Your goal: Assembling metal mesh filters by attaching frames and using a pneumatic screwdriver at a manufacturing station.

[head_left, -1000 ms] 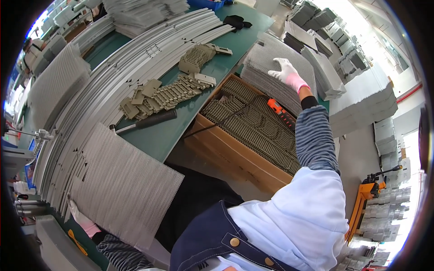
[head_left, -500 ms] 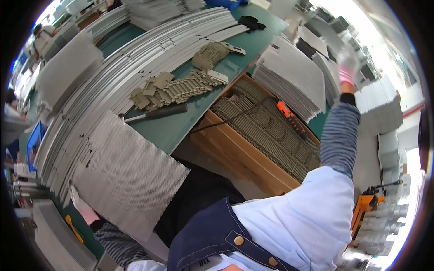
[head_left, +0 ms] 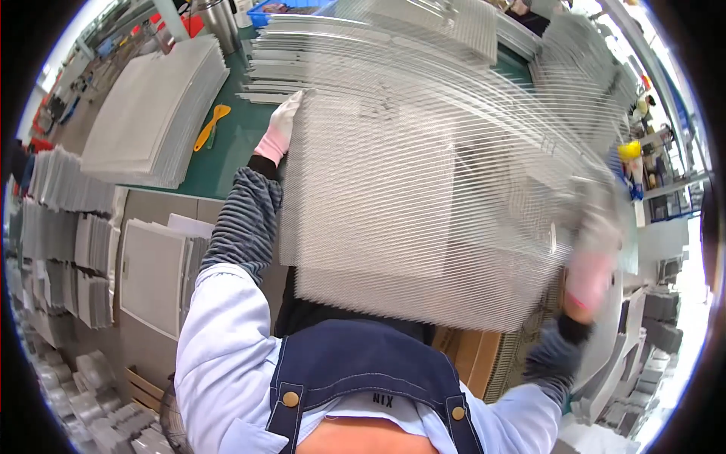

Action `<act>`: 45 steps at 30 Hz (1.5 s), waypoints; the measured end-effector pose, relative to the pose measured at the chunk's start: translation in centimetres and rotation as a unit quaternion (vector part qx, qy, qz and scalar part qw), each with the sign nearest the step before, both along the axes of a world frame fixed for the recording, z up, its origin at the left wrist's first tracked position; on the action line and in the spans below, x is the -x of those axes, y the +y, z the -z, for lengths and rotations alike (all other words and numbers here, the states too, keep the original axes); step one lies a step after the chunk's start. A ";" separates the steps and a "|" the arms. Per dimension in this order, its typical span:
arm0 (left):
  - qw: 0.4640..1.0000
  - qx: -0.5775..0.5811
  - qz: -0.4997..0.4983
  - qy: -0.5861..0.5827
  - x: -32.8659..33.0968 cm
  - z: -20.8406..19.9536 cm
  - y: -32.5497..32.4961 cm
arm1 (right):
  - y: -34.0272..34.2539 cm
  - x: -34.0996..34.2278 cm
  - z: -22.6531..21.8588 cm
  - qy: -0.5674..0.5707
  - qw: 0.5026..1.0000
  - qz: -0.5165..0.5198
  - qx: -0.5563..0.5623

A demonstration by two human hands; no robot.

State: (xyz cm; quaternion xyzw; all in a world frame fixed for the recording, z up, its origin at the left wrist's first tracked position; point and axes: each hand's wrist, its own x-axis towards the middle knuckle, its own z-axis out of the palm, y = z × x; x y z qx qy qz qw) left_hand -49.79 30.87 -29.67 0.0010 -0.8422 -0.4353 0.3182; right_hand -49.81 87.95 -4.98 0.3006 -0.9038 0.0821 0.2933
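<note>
A wide see-through metal mesh sheet [head_left: 499, 265] spans the space in front of me, blurred toward its right side. My left hand [head_left: 280, 132], in a white and pink glove, has its fingers closed on the upper left edge of the mesh. At the right edge my right hand [head_left: 594, 261], gloved alike, is smeared by motion but appears to grip the same sheet. Beneath, a denser light grey mesh panel [head_left: 288, 242] shows through the weave and along the left side. How many sheets my left fingers pinch is hidden.
A stack of mesh panels [head_left: 155, 113] and a yellow tool [head_left: 211, 128] lie on the green table [head_left: 227, 168] at the left. Long pale strips [head_left: 276, 72] lie at the far side by a blue bin [head_left: 283, 10]. A cardboard box [head_left: 469, 356] stands low on the right.
My right hand has come back from the stacks at the right and a see-through mesh sheet now covers the panel. The view has swung left. My left hand remains at the panel's left edge.
</note>
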 end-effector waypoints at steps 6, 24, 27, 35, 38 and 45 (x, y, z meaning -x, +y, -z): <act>0.992 0.113 -0.047 -0.002 0.9 -1.7 5.2 | -12.4 3.8 12.0 -0.480 0.671 -0.048 0.562; 0.752 -0.609 0.234 -0.094 1.1 -4.6 5.2 | -12.4 7.8 20.5 -0.545 0.621 -0.041 0.561; 0.758 -0.586 0.270 -0.096 0.5 -4.4 5.1 | -12.4 7.6 21.0 -0.536 0.647 -0.025 0.541; 0.923 -0.351 0.122 -0.101 1.5 -4.1 7.1 | -12.4 6.3 20.5 -0.422 0.791 -0.034 0.441; 0.978 0.201 0.045 0.014 0.0 -2.7 2.9 | -14.7 5.1 17.2 -0.320 0.919 0.053 0.225; 0.948 -0.314 -0.054 -0.009 -0.5 -6.2 1.1 | -14.6 0.9 16.5 -0.609 0.694 -0.054 0.381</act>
